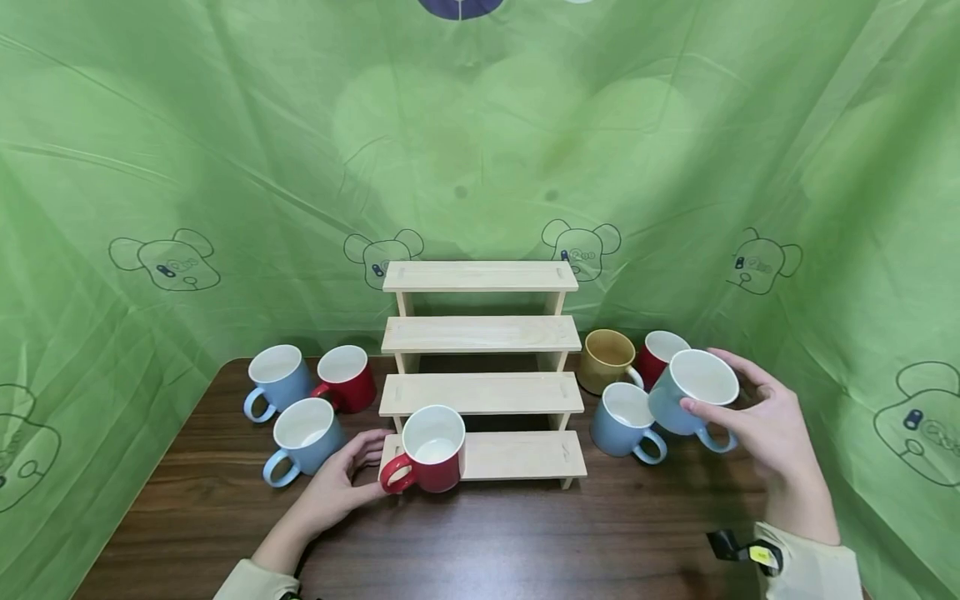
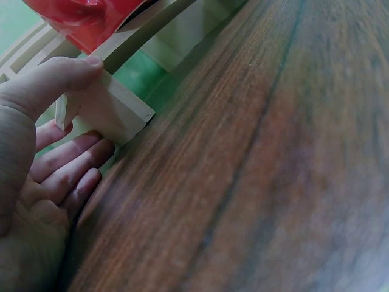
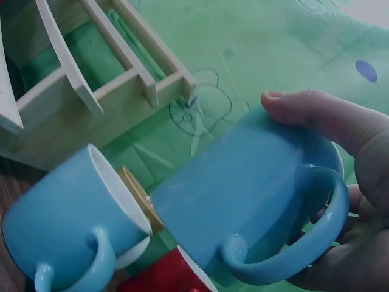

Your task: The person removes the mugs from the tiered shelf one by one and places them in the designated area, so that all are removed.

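Above the table at the right, my right hand (image 1: 765,417) holds a light blue mug (image 3: 243,188) round its body, thumb on one side and fingers on the other. The mug is upright, its handle toward me. My left hand (image 1: 337,487) grips the left end of a wooden stepped display stand (image 1: 480,333), thumb on the front edge of the lowest step. In the left wrist view its other fingers (image 2: 79,161) curl beside the stand's side panel. A red mug (image 1: 438,467) with white inside stands on that lowest step, near the left hand, handle pointing left.
Left of the stand are two blue mugs (image 1: 281,379) (image 1: 307,437) and a red mug (image 1: 348,379). At its right stand a mustard mug (image 1: 600,367), a red mug (image 1: 654,357) and a blue mug (image 1: 621,421), close to the held one. Green cloth (image 1: 480,150) hangs round the brown table (image 1: 480,550).
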Tool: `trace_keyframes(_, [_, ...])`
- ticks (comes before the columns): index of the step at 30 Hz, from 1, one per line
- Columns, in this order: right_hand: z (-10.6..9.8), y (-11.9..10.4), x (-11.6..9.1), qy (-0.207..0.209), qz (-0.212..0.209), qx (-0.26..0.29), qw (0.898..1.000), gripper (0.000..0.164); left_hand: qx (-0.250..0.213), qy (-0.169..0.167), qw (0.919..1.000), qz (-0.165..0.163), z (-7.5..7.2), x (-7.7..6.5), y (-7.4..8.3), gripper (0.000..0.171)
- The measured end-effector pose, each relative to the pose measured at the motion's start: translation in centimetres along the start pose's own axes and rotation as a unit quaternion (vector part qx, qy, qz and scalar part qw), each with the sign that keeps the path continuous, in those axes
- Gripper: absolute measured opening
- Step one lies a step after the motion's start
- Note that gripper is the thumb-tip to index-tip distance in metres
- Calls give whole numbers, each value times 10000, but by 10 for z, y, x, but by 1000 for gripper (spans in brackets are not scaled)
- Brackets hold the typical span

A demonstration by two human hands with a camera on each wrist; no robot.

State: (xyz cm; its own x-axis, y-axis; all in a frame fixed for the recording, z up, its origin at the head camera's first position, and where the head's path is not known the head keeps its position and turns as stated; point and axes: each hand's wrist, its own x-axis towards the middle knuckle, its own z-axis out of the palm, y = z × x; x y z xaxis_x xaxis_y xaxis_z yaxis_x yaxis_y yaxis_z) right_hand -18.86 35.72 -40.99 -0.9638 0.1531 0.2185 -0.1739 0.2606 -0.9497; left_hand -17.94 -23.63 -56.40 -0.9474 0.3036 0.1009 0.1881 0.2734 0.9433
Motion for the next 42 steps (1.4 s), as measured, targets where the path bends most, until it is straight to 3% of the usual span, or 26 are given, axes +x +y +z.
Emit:
trace_keyframes(6, [-12,12,5,233,324,-56,9992,76,25,35,10000,-26,1,0,0,72])
trace_keyframes(13, [-21,31,10,424,375,-1023,9931,75,45,45,10000,14,2,0,1,70])
trace_keyframes(20, [-29,55,15,443,453,-1458,9873,77,-38,13,9996,283,1,-1,-1,69])
trace_keyframes(30, [-30,84,19,361,635,-1085,9914,77,-23,47,9997,240,1,0,-5,69])
trace_keyframes(42, [-29,96,19,148,598,-921,9938,77,-9,27,9999,135,1,0,-2,71])
